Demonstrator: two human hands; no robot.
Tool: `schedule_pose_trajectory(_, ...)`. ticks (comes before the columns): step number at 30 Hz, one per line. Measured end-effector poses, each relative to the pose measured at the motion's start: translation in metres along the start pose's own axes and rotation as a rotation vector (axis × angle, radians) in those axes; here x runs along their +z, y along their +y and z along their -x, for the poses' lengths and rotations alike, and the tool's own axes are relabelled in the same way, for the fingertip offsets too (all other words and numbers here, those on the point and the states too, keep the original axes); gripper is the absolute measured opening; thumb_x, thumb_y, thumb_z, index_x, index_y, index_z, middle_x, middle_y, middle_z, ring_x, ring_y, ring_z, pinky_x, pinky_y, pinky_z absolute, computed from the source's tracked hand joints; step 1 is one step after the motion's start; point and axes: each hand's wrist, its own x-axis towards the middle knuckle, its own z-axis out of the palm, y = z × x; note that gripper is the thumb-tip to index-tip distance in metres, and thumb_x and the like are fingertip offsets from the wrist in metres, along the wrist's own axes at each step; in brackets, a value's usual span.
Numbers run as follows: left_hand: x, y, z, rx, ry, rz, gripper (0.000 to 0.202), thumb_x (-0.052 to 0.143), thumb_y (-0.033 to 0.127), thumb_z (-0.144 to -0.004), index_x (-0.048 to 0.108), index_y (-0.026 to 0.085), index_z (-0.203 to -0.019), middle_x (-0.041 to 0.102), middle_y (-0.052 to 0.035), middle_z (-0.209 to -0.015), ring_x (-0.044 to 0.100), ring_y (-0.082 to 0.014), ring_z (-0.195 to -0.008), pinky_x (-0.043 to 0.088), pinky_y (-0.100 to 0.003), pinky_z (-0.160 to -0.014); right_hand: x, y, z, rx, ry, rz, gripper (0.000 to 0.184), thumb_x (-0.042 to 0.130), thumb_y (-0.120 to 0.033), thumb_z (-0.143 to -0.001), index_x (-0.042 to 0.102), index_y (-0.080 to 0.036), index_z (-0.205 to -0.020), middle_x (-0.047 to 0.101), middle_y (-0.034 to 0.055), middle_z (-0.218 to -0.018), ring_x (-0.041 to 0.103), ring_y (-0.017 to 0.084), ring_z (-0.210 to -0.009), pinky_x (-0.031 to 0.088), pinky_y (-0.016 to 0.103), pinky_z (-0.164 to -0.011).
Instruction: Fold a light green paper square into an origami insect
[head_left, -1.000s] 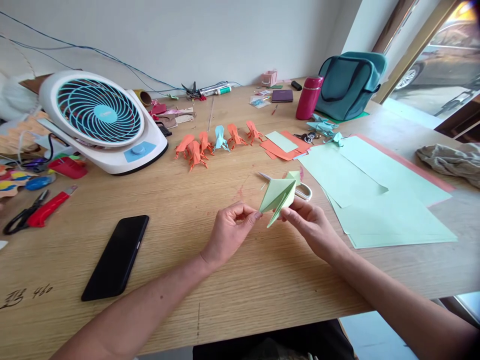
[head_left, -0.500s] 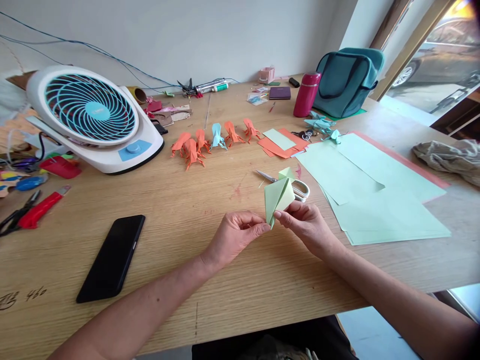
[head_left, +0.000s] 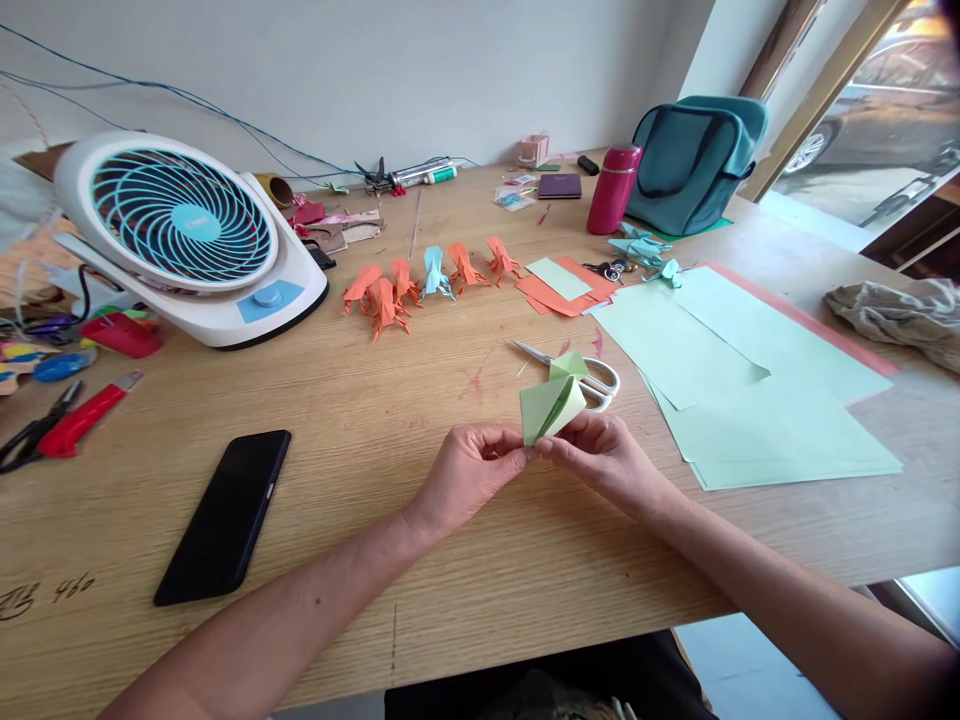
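Observation:
A folded light-green paper piece [head_left: 550, 406] is pinched between both hands just above the wooden table [head_left: 360, 420]. My left hand [head_left: 466, 474] grips its lower left corner with closed fingers. My right hand [head_left: 609, 461] pinches the lower right edge, fingertips almost touching the left hand's. White-handled scissors [head_left: 592, 375] lie on the table right behind the paper. Sheets of light-green paper [head_left: 750, 390] are spread to the right.
A black phone [head_left: 225, 515] lies at the left front. A white and blue fan [head_left: 187, 240] stands at the back left, with a red cutter [head_left: 79, 418] near it. Several orange and blue origami figures [head_left: 427, 275] form a row mid-table. A red bottle [head_left: 613, 190] and teal bag [head_left: 694, 165] are behind.
The folded paper has been turned and lowered closer to the hands. Both hands have come together, fingertips nearly meeting at the paper's lower edge.

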Motion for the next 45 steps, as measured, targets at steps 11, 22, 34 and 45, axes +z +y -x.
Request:
schedule_pose_trajectory(11, -0.006, 0.008, 0.0, -0.017, -0.018, -0.119, 0.031, 0.083, 0.038, -0.076, 0.073, 0.016, -0.096, 0.069, -0.0029, -0.081, 0.061, -0.0135, -0.072, 0.049, -0.025, -0.064, 0.004, 0.005, 0.001, 0.008, 0.029, 0.002, 0.04, 0.084, -0.054, -0.071, 0.065, -0.019, -0.068, 0.058, -0.0011, -0.059, 0.049, 0.012, -0.058, 0.042, 0.026, -0.052)
schedule_pose_trajectory(22, -0.008, 0.019, -0.002, 0.052, 0.044, 0.003, 0.037, 0.085, 0.047, -0.074, 0.069, 0.015, -0.085, 0.062, -0.0001, -0.076, 0.053, -0.0109, -0.066, 0.044, -0.024, -0.059, 0.016, -0.001, 0.013, -0.006, -0.128, 0.516, 0.027, 0.063, -0.026, -0.083, 0.046, -0.02, -0.063, 0.038, -0.0055, -0.057, 0.031, 0.007, -0.052, 0.024, 0.025, -0.047)
schedule_pose_trajectory(34, -0.011, 0.015, -0.007, -0.013, 0.098, 0.154, 0.033, 0.08, 0.042, -0.077, 0.062, 0.015, -0.074, 0.056, 0.003, -0.071, 0.049, -0.0085, -0.067, 0.041, -0.022, -0.063, 0.014, 0.002, 0.015, -0.027, -0.259, 0.404, 0.025, 0.059, -0.028, -0.092, 0.051, -0.019, -0.07, 0.045, -0.0025, -0.074, 0.039, 0.01, -0.062, 0.031, 0.025, -0.055)
schedule_pose_trajectory(45, -0.014, 0.012, -0.01, 0.01, 0.156, 0.173, 0.043, 0.086, 0.051, -0.071, 0.066, 0.014, -0.08, 0.059, 0.0025, -0.074, 0.051, -0.0086, -0.068, 0.042, -0.022, -0.064, 0.009, -0.004, 0.015, 0.113, -0.309, 0.49, 0.038, 0.055, -0.043, -0.095, 0.054, -0.017, -0.068, 0.038, -0.0054, -0.06, 0.031, 0.009, -0.055, 0.024, 0.026, -0.051)
